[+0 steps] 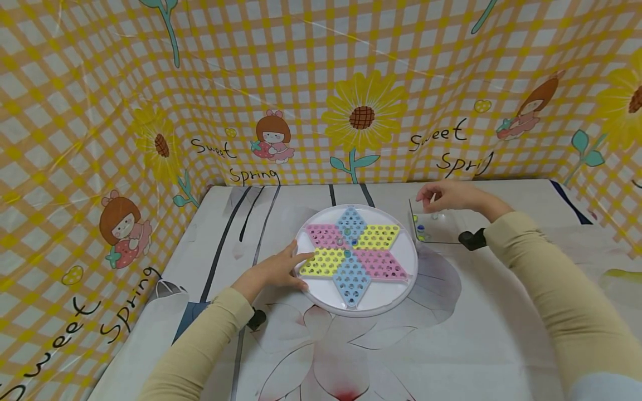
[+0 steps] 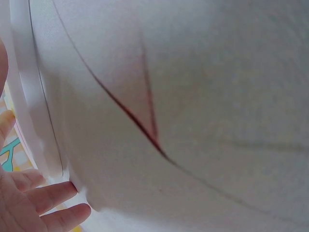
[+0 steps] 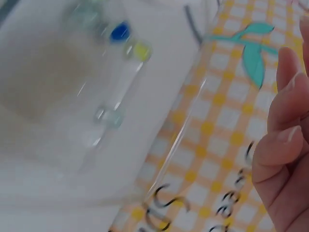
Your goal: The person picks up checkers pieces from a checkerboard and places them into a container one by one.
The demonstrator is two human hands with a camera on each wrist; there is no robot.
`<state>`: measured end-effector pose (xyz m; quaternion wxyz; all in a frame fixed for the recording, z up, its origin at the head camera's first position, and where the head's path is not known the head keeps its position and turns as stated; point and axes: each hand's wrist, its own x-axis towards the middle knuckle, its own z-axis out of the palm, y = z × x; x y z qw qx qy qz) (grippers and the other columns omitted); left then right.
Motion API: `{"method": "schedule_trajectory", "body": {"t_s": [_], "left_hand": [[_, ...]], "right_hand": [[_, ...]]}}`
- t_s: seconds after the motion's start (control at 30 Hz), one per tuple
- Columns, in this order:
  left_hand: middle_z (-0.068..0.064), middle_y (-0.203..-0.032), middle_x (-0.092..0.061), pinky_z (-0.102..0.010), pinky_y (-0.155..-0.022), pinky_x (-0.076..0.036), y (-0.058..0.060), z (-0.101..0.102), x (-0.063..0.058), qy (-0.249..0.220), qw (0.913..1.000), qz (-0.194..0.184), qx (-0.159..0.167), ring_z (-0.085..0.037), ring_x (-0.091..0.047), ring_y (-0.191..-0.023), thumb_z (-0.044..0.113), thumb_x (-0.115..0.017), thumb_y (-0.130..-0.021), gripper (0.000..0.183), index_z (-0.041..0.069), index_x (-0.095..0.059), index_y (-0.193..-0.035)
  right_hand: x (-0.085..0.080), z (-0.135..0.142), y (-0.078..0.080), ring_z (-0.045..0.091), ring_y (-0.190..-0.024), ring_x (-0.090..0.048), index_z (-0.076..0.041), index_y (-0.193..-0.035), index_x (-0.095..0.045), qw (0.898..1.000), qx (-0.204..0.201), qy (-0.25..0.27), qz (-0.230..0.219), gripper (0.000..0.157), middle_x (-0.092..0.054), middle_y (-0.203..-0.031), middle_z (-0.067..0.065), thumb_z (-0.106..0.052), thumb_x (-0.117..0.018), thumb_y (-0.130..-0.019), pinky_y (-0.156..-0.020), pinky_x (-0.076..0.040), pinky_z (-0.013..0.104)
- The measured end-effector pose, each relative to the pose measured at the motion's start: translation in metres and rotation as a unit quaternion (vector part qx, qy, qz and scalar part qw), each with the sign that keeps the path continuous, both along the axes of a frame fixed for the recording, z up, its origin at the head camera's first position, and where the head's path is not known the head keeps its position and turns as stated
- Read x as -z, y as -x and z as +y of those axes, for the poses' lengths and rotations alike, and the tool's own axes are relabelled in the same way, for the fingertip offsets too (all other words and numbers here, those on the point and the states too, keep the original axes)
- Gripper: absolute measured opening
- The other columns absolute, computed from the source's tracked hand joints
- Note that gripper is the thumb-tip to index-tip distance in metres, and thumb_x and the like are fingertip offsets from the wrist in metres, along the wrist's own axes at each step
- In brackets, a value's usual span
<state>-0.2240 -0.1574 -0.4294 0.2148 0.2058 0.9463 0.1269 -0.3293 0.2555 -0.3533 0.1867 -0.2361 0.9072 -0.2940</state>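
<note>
A round white Chinese checkers board (image 1: 386, 295) with a pink, yellow and blue star lies on the table. A few glass marbles (image 1: 347, 253) sit near its centre. At the board's left rim is my left hand (image 1: 273, 273), fingers spread, one reaching over the yellow section; its fingers also show in the left wrist view. My right hand (image 1: 453, 197) hovers over a clear box (image 1: 446, 240) with several marbles, including a blue marble (image 3: 120, 32) and a yellow marble (image 3: 141, 51). Its fingers (image 3: 280, 154) bend loosely, and no marble is visible between them.
A checked cloth wall (image 1: 301, 61) with sunflowers rises behind and beside the table. Flower-printed cloth (image 1: 451, 345) covers the table. A white object with a curved loop (image 1: 168, 288) lies at the left edge.
</note>
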Motion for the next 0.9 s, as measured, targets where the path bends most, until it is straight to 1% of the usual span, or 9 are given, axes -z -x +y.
{"method": "schedule_trajectory", "body": {"t_s": [0.07,0.17,0.3,0.5,0.7,0.9], "left_hand": [[-0.021,-0.152,-0.002,-0.052,-0.102,-0.033,0.0,0.0,0.0,0.0,1.0,-0.001,0.0,-0.043,-0.027,-0.132,0.047,-0.068,-0.074,0.079,0.033,-0.031,-0.142],[-0.021,-0.152,-0.002,-0.052,-0.102,-0.032,0.0,0.0,0.0,0.0,1.0,-0.002,-0.001,-0.043,-0.027,-0.131,0.048,-0.068,-0.074,0.079,0.033,-0.031,-0.143],[-0.02,-0.152,-0.001,-0.052,-0.101,-0.033,0.0,0.0,0.0,0.005,1.0,0.0,0.001,-0.044,-0.029,-0.13,0.049,-0.067,-0.075,0.079,0.034,-0.03,-0.143],[-0.02,-0.152,-0.001,-0.053,-0.1,-0.034,0.002,0.0,0.001,0.008,1.0,0.001,0.004,-0.045,-0.029,-0.13,0.05,-0.067,-0.074,0.079,0.034,-0.03,-0.143],[-0.02,-0.152,-0.002,-0.053,-0.101,-0.033,0.002,0.0,0.002,0.007,1.0,-0.001,0.002,-0.044,-0.028,-0.13,0.05,-0.067,-0.074,0.08,0.033,-0.03,-0.143],[-0.019,-0.152,-0.001,-0.054,-0.101,-0.032,0.002,0.0,0.001,0.006,1.0,-0.004,0.001,-0.045,-0.028,-0.13,0.05,-0.067,-0.074,0.08,0.034,-0.03,-0.143]], "right_hand": [[-0.002,-0.01,-0.004,0.015,-0.073,-0.051,-0.002,-0.107,-0.056,1.0,-0.013,0.009,0.002,0.025,-0.055,-0.088,0.006,-0.015,-0.062,-0.086,-0.059,-0.044,0.027],[-0.003,-0.025,-0.01,0.017,-0.074,-0.051,-0.005,-0.106,-0.058,1.0,-0.017,0.009,0.008,0.025,-0.055,-0.087,0.005,-0.017,-0.064,-0.085,-0.06,-0.044,0.028],[0.0,-0.045,-0.016,0.019,-0.077,-0.052,-0.004,-0.106,-0.058,0.999,-0.031,0.017,0.005,0.025,-0.056,-0.088,0.005,-0.015,-0.065,-0.084,-0.062,-0.045,0.029],[0.012,-0.074,-0.02,0.017,-0.074,-0.054,-0.003,-0.108,-0.057,0.997,-0.07,0.042,-0.002,0.029,-0.058,-0.088,0.005,-0.014,-0.067,-0.083,-0.064,-0.045,0.027],[0.025,-0.099,-0.025,0.017,-0.071,-0.053,0.0,-0.114,-0.054,0.994,-0.086,0.061,-0.013,0.036,-0.059,-0.088,0.005,-0.012,-0.066,-0.082,-0.063,-0.045,0.026],[0.036,-0.117,-0.03,0.017,-0.072,-0.053,0.001,-0.112,-0.057,0.993,-0.105,0.054,-0.01,0.034,-0.059,-0.087,0.004,-0.011,-0.067,-0.082,-0.064,-0.044,0.026]]}}
